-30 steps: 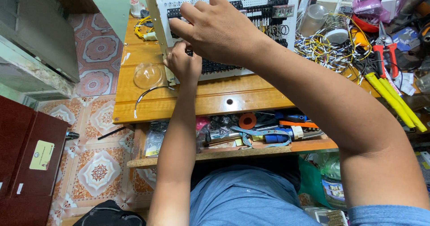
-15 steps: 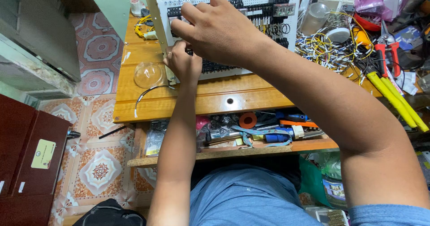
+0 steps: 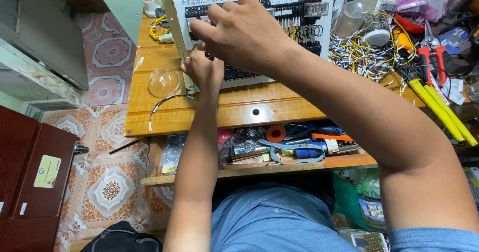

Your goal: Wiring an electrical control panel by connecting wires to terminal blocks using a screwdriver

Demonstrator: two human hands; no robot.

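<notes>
- Little has moved since half a second ago: both hands stay bunched at the lower left of the white panel (image 3: 279,12), with only a slight shift of the view.
- The right hand (image 3: 244,30) lies over the panel's black rows of connectors (image 3: 299,7), knuckles up, fingers curled down and in. What they pinch is hidden under the hand; I cannot tell.
- The left hand (image 3: 202,70) comes up from below, its fingertips closed against the panel's lower edge, just under the right fingers. It seems to pinch something small, but the thing itself is hidden.
- The panel stands tilted on the wooden desk (image 3: 219,107), directly beneath and behind both sets of fingers.
- To do this well, I judge one hand should steady the panel while the other works, wrists low and movements small.
- A black-and-white wire (image 3: 164,102) lies on the desk below and left of the left fingers, beside a clear plastic dome (image 3: 163,82); both are within easy reach.
- Right of the right fingers lies a tangle of yellow and white wires (image 3: 359,57), then yellow-handled cutters (image 3: 439,107). Keep the forearm clear of them.
</notes>
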